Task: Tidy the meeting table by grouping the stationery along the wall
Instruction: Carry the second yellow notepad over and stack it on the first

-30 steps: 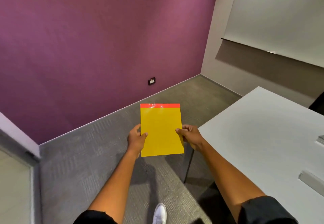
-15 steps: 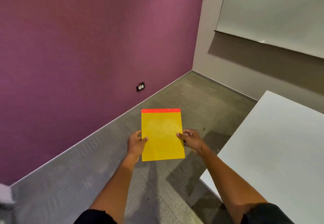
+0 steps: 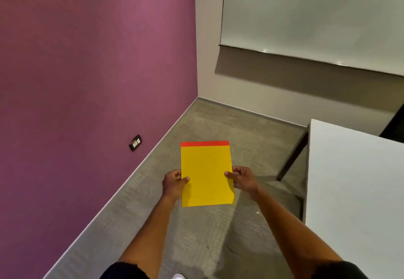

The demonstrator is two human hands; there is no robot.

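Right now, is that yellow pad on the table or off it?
Off it. Left hand and right hand hold the yellow pad above the carpet, beside the table.

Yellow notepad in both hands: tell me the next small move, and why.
Probably swing the yellow notepad rightward over the white table and carry it toward the far edge by the beige wall. The left hand and right hand hold it by its side edges over carpet, off the table, so it is not yet placed.

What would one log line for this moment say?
left hand: grips notepad | right hand: grips notepad | notepad: over floor, left of table
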